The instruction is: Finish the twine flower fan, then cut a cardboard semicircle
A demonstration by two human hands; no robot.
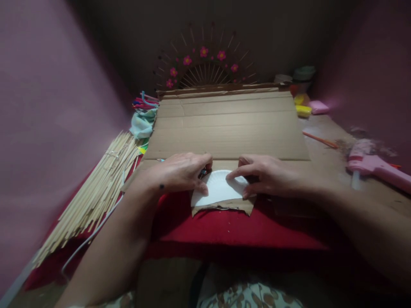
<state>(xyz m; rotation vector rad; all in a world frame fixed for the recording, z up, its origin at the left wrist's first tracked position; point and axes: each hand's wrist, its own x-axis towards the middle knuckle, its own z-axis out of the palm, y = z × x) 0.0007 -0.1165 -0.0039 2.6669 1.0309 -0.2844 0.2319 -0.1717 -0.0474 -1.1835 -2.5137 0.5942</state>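
Observation:
A white paper piece [215,188] with a curved, ridged upper edge lies over a small torn-edged piece of cardboard [224,206]. My left hand [184,172] grips the left side of the paper, thumb on top and fingers curled. Some slim pen-like thing [203,172] shows between those fingers; most of it is hidden. At the paper's right side is my right hand [261,174], its index finger laid on the upper edge and its thumb at the lower right corner. Behind both hands a large cardboard sheet [227,128] spreads across the table.
Thin wooden sticks [96,188] lie bundled at left beside a white cord [96,231]. A pink glue gun [372,164] rests at right, near an orange stick [321,140]. Red cloth [237,229] covers the near edge. A flowered fan-shaped decoration [205,64] stands at the back.

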